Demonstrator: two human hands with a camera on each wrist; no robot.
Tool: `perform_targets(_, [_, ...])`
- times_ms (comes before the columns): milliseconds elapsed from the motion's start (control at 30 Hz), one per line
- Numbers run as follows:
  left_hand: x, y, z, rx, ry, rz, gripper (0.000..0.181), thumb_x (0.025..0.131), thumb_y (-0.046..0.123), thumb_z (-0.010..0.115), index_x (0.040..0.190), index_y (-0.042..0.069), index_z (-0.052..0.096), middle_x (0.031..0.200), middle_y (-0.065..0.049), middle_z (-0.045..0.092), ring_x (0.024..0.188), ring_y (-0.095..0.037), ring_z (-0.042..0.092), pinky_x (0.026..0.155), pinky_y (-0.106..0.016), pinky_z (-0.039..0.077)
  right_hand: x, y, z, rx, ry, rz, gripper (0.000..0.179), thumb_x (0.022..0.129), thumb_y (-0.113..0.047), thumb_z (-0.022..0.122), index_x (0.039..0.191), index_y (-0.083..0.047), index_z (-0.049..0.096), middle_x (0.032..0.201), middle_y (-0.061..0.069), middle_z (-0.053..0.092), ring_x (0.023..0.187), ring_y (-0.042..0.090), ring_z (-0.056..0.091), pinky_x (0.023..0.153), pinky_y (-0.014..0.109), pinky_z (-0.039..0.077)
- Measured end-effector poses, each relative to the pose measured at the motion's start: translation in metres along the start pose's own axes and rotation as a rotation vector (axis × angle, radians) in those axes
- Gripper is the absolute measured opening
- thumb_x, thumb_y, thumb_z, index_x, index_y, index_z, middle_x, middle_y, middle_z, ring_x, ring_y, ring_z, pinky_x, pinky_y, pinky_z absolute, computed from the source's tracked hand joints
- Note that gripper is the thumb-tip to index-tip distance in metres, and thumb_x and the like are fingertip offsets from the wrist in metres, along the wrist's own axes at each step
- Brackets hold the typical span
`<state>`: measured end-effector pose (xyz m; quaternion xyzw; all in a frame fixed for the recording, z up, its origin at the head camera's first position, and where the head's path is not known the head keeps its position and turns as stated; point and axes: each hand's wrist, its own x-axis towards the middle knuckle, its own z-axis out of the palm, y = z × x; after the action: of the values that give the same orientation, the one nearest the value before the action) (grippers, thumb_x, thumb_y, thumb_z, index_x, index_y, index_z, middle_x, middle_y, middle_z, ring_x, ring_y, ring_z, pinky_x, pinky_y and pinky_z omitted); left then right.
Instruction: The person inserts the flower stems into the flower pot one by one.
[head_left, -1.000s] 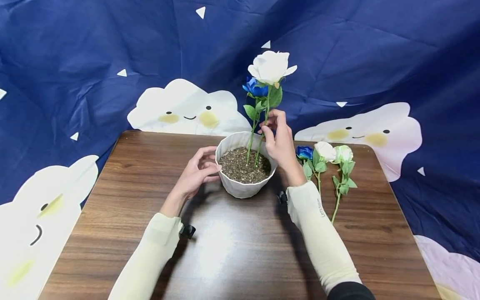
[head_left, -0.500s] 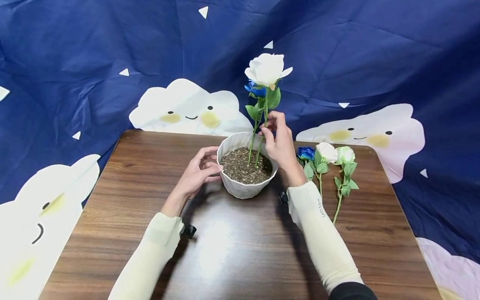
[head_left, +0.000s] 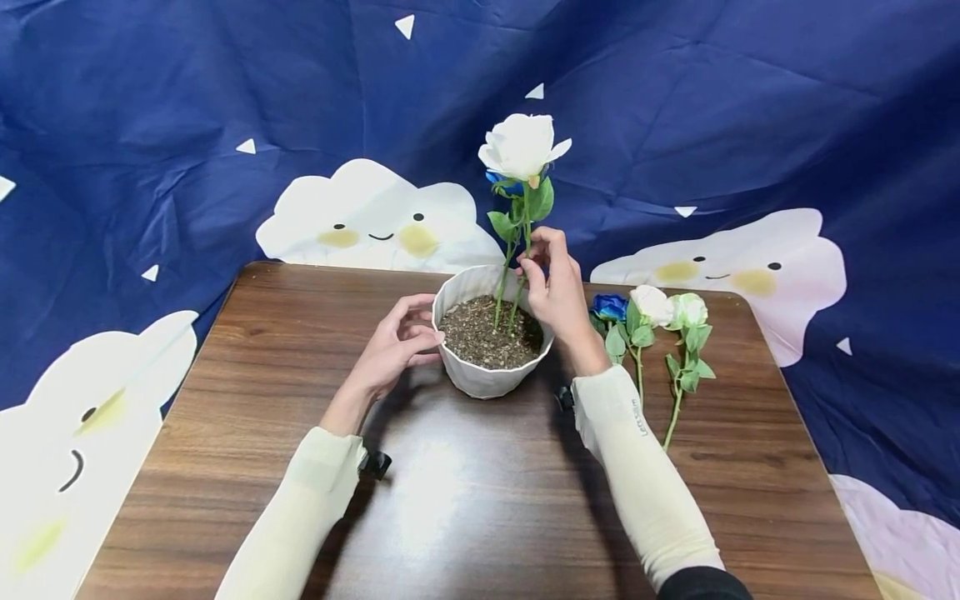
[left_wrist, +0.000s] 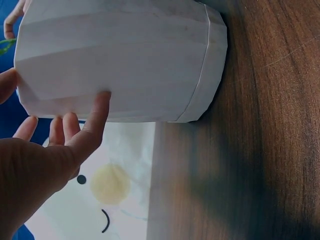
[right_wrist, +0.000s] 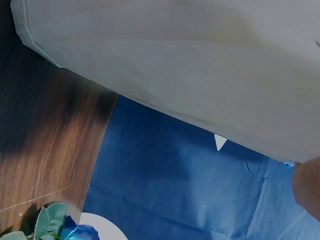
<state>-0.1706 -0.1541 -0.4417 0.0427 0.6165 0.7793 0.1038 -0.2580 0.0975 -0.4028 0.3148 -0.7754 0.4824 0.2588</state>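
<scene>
A white flower pot (head_left: pixel 483 382) filled with dark soil (head_left: pixel 476 333) stands on the table. My left hand (head_left: pixel 390 343) holds its left side, thumb near the rim and fingertips against the outer wall (left_wrist: pixel 120 60). Over the pot's right rim, my right hand (head_left: pixel 557 287) pinches the stem of a tall white rose (head_left: pixel 521 148). That stem's lower end meets the soil. Close behind it stands a blue rose (head_left: pixel 501 182), its stem in the soil and its bloom partly covered by the white one. In the right wrist view, only a bit of the hand (right_wrist: pixel 309 185) shows.
To the right, a blue rose (head_left: pixel 611 307), a white rose (head_left: pixel 652 305) and a greenish-white rose (head_left: pixel 687 311) lie on the brown wooden table (head_left: pixel 465 492). A dark blue cloth (head_left: pixel 637 100) with cloud faces hangs along the table's far edge.
The white rose has moved left and a little lower with my right hand, and its bloom now covers more of the blue one. My left hand stays at the pot.
</scene>
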Motion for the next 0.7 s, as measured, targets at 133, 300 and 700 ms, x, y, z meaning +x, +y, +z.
perform_targets(133, [0.0,0.001,0.001,-0.002,-0.003,-0.004,0.065,0.088,-0.003,0.067,0.147,0.006,0.041,0.134,-0.026,0.042,0.098,-0.016,0.061,0.091,-0.051,0.059,0.002,-0.001,-0.002,-0.003,-0.017,0.003,0.024,0.1,0.006,0.054,0.122,0.0,0.045,0.089,0.019,0.062,0.075,0.029,0.068,0.066,0.036,0.054])
perform_targets(300, [-0.002,0.003,0.002,-0.005,0.001,-0.014,0.065,0.089,-0.004,0.066,0.148,0.006,0.041,0.135,-0.027,0.041,0.098,-0.017,0.061,0.09,-0.05,0.06,0.002,-0.008,0.0,0.021,-0.025,0.034,0.026,0.099,0.009,0.055,0.121,0.0,0.045,0.091,0.02,0.06,0.077,0.03,0.067,0.061,0.026,0.049])
perform_targets(700, [-0.001,0.003,0.001,0.001,0.009,-0.022,0.065,0.089,-0.004,0.066,0.148,0.005,0.04,0.13,-0.019,0.043,0.098,-0.016,0.059,0.092,-0.053,0.058,0.001,-0.013,0.005,0.188,-0.04,0.196,0.021,0.101,0.002,0.057,0.12,0.005,0.049,0.103,0.024,0.068,0.085,0.039,0.068,0.063,0.018,0.056])
